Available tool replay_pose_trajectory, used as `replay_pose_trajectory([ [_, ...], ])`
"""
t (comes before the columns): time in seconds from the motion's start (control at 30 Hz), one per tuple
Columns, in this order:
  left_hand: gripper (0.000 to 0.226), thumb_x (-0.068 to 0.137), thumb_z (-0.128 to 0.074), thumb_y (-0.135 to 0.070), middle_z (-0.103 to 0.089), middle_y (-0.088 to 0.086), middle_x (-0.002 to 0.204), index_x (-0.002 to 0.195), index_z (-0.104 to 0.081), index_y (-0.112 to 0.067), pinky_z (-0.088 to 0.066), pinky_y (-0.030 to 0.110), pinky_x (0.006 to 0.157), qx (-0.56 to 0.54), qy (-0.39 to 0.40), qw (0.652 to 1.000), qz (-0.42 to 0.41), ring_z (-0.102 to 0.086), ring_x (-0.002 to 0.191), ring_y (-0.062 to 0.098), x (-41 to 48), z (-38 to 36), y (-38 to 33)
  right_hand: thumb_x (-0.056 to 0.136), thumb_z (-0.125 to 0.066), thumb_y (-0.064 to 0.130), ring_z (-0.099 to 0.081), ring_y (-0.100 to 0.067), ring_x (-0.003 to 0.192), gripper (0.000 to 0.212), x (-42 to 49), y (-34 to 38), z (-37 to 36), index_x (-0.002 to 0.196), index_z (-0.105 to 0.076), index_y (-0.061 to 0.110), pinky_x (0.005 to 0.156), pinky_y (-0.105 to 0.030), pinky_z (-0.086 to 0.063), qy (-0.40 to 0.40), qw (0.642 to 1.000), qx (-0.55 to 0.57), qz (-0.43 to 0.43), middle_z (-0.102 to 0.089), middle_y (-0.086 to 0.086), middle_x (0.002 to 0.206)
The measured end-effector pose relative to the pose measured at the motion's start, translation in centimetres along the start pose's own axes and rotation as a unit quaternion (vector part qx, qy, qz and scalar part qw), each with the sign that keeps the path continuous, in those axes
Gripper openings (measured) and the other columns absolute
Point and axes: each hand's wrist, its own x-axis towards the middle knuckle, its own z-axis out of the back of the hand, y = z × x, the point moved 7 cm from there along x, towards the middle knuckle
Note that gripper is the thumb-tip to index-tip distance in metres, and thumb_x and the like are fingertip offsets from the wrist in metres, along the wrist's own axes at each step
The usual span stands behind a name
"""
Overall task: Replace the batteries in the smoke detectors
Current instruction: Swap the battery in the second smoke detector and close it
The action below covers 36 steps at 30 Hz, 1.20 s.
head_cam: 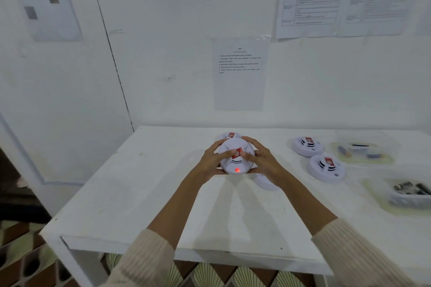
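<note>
Detector [235,165] held over the table [163,182] between both hands, face up, red lamp lit; left hand [211,162] and right hand [264,165] each curl round its rim, thumbs on the face, probably pressing to test it. Well right of the right hand lie another detector [325,168] and a battery tray [410,200], kept within reach

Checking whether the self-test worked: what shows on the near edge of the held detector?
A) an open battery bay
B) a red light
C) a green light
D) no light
B: a red light glows on the near edge of the detector gripped by the left hand and right hand.
</note>
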Motion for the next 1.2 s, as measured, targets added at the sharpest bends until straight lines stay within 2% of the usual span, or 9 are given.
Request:
replay_pose_trajectory([
  [0.13,0.048,0.088,-0.063,-0.021,-0.052,0.008,0.133,0.133,-0.047,-0.021,-0.053,0.046,0.086,-0.003,0.000,1.000,0.000,-0.054,0.117,0.032,-0.1,0.0,0.0,0.091,-0.056,0.014,-0.050,-0.029,0.121,0.047,0.2,-0.2,0.0,0.136,-0.042,0.020,0.080,-0.036,-0.055,-0.004,1.000,-0.006,-0.010,-0.049,-0.008,0.137],
  [0.4,0.047,0.087,-0.065,-0.020,-0.054,0.008,0.131,0.131,-0.049,-0.023,-0.054,0.045,0.085,-0.010,-0.002,1.000,0.005,-0.055,0.116,0.032,-0.3,0.1,0.0,0.090,-0.056,0.015,-0.051,-0.029,0.120,0.048,0.2,-0.3,0.0,0.136,-0.042,0.020,0.074,-0.029,-0.057,-0.008,1.000,-0.014,-0.006,-0.049,-0.007,0.137],
  [0.6,0.043,0.090,-0.061,-0.018,-0.054,0.003,0.125,0.130,-0.047,-0.023,-0.055,0.037,0.078,-0.001,0.011,1.000,-0.012,-0.055,0.109,0.027,-0.5,-0.1,-0.6,0.091,-0.056,0.016,-0.050,-0.028,0.120,0.047,0.1,-0.1,-0.1,0.136,-0.041,0.020,0.071,-0.025,-0.057,-0.004,1.000,-0.024,-0.004,-0.048,-0.007,0.137],
  [0.73,0.048,0.087,-0.064,-0.021,-0.055,0.007,0.131,0.133,-0.048,-0.022,-0.055,0.043,0.084,-0.006,0.004,1.000,0.001,-0.056,0.115,0.031,-0.6,0.0,-0.5,0.090,-0.057,0.017,-0.053,-0.028,0.116,0.045,-0.2,0.2,-0.2,0.133,-0.044,0.023,0.068,-0.026,-0.059,-0.002,1.000,-0.014,-0.009,-0.051,-0.007,0.134],
  [1.0,0.047,0.089,-0.062,-0.020,-0.056,0.004,0.126,0.133,-0.047,-0.023,-0.056,0.036,0.077,-0.007,0.016,1.000,-0.007,-0.057,0.108,0.026,-1.1,-0.1,-0.9,0.091,-0.055,0.019,-0.055,-0.021,0.110,0.043,-0.3,0.1,-0.2,0.131,-0.043,0.025,0.065,-0.023,-0.057,0.006,1.000,-0.019,-0.008,-0.051,-0.004,0.133],
  [1.07,0.046,0.090,-0.061,-0.019,-0.056,0.004,0.125,0.134,-0.047,-0.022,-0.056,0.036,0.077,-0.006,0.020,1.000,-0.009,-0.057,0.108,0.026,-1.1,0.0,-0.9,0.089,-0.057,0.020,-0.052,-0.019,0.115,0.049,-0.2,0.0,-0.4,0.134,-0.039,0.024,0.068,-0.022,-0.056,0.023,0.999,-0.028,-0.005,-0.047,-0.002,0.137],
  [1.2,0.045,0.090,-0.061,-0.020,-0.054,0.006,0.130,0.132,-0.047,-0.024,-0.057,0.037,0.078,-0.009,0.021,1.000,-0.006,-0.057,0.112,0.028,-1.2,0.2,-0.8,0.077,-0.072,0.021,-0.049,-0.019,0.125,0.075,-0.3,-0.5,-0.7,0.140,-0.032,0.024,0.083,-0.027,-0.055,0.070,0.996,-0.055,0.004,-0.044,0.001,0.141],
])
